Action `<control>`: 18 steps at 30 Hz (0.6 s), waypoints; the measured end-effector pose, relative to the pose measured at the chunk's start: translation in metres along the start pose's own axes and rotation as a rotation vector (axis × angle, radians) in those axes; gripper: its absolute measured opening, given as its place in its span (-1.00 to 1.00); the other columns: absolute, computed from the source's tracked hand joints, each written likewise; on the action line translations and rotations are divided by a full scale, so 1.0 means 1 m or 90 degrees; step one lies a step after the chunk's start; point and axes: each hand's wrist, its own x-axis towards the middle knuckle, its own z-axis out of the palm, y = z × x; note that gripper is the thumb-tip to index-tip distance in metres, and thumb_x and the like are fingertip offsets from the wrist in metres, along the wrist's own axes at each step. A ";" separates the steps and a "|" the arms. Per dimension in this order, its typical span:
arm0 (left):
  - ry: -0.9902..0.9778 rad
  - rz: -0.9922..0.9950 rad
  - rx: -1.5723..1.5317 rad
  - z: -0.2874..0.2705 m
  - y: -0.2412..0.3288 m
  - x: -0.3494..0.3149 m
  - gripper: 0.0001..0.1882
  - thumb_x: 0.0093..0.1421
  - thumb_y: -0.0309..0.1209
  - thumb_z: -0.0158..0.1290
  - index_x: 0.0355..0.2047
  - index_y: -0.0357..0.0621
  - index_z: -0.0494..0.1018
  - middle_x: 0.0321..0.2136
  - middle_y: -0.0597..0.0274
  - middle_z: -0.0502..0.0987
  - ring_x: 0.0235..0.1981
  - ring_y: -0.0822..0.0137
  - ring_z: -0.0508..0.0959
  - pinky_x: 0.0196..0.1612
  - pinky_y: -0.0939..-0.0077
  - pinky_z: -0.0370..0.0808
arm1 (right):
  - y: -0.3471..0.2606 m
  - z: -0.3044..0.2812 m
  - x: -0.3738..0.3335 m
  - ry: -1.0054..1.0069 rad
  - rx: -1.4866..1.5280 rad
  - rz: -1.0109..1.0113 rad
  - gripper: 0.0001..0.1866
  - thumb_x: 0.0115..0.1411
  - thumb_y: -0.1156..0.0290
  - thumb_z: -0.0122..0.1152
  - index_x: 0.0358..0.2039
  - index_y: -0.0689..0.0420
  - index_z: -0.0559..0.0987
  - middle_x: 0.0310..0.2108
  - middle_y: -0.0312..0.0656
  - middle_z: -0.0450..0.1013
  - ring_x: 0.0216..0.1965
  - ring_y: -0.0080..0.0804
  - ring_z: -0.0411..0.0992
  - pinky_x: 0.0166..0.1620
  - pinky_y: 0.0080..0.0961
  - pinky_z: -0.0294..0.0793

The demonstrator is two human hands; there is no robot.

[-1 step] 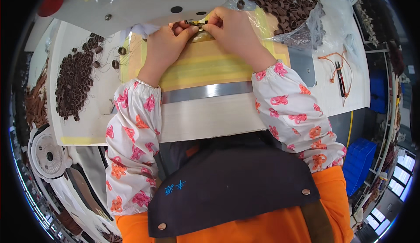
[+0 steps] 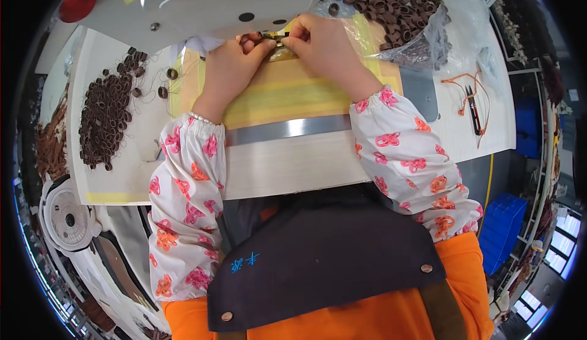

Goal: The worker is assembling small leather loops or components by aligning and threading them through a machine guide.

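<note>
My left hand (image 2: 231, 66) and my right hand (image 2: 323, 45) meet beneath the overhanging pale grey machine head (image 2: 202, 13). Both are closed, thumb against forefinger, with the pinches close together. Whatever small thing lies between the fingertips is mostly hidden and too small to name. Just below them, a yellow-taped work surface (image 2: 284, 98) ends in a shiny metal strip (image 2: 290, 130). Left of my left hand lies a pile of small dark brown rings (image 2: 104, 120) with loose threads among them. A clear plastic bag (image 2: 438, 37) beyond my right hand holds many brown rings (image 2: 394, 7).
At the table's right side lie black thread snips (image 2: 474, 112) with an orange cord (image 2: 483, 88). A white fan (image 2: 66, 216) stands off the table's left corner. Blue crates (image 2: 502, 233) are at the lower right. The machine head overhangs the far side.
The whole view has shifted slightly. Both hands keep their pinches at the same spot under the machine head.
</note>
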 end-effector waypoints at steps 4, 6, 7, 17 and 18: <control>0.060 0.146 0.004 -0.007 -0.004 -0.017 -0.82 0.10 -0.34 -0.03 -0.36 -0.12 0.50 -0.66 0.10 0.48 -0.59 0.14 0.50 -0.50 0.39 0.38 | -0.007 0.006 -0.006 0.043 0.038 0.015 -0.80 -0.11 0.41 0.25 -0.59 0.25 0.43 -0.66 -0.05 0.41 -0.58 -0.15 0.41 -0.50 -0.37 0.36; 0.043 0.183 -0.030 -0.005 0.003 -0.033 -0.84 0.10 -0.40 -0.06 -0.36 -0.12 0.50 -0.65 0.06 0.47 -0.57 0.11 0.50 -0.50 0.34 0.38 | -0.015 0.004 -0.011 0.033 0.039 0.049 -0.77 -0.09 0.39 0.26 -0.53 0.28 0.45 -0.65 -0.09 0.42 -0.58 -0.26 0.42 -0.50 -0.44 0.38; 0.030 0.208 -0.052 0.000 0.007 -0.041 -0.85 0.09 -0.42 -0.05 -0.37 -0.12 0.50 -0.68 0.06 0.45 -0.60 0.10 0.48 -0.51 0.33 0.36 | -0.018 0.001 -0.013 0.013 0.028 0.069 -0.76 -0.08 0.38 0.26 -0.48 0.29 0.47 -0.63 -0.12 0.44 -0.58 -0.35 0.42 -0.49 -0.50 0.39; 0.024 0.168 -0.186 -0.008 0.013 -0.052 -0.87 0.08 -0.48 -0.03 -0.35 -0.16 0.47 -0.62 0.15 0.44 -0.64 0.28 0.38 -0.52 0.44 0.29 | -0.034 -0.004 -0.043 -0.067 0.261 0.178 -0.85 -0.02 0.57 0.18 -0.40 0.31 0.45 -0.54 -0.25 0.42 -0.53 -0.63 0.38 -0.48 -0.69 0.40; 0.042 0.218 -0.198 -0.006 0.015 -0.047 -0.87 0.09 -0.47 -0.04 -0.35 -0.17 0.46 -0.59 0.14 0.45 -0.60 0.27 0.39 -0.51 0.45 0.29 | -0.040 -0.005 -0.052 -0.076 0.220 0.161 -0.85 -0.03 0.56 0.18 -0.40 0.30 0.45 -0.55 -0.26 0.41 -0.54 -0.64 0.37 -0.48 -0.69 0.39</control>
